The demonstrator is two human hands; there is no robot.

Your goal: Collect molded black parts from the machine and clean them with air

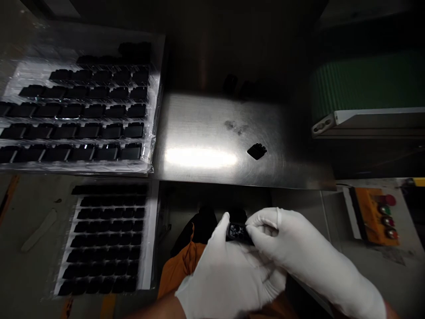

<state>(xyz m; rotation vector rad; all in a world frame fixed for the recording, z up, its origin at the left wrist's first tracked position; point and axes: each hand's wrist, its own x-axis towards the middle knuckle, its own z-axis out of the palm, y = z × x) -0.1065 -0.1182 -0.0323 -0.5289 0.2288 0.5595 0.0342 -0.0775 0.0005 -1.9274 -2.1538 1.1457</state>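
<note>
A small black rectangular piece with a hollowed, ringed face (237, 230) is held just off the near edge of a brushed steel table (195, 128), between two white-gloved hands. Its visible long axis runs roughly left to right. By the left hand (229, 279) it is cradled from the near side, with the thumb set upright against its left end and the fingers closed beneath. By the right hand (279, 239) its right end is pinched, the thumb and forefinger being drawn together there; what lies exactly between the tips is hidden. A flat black piece with a toothed edge (256, 151) is left untouched on the steel, on the far side and slightly right of the held piece, with the right hand nearer to it.
</note>
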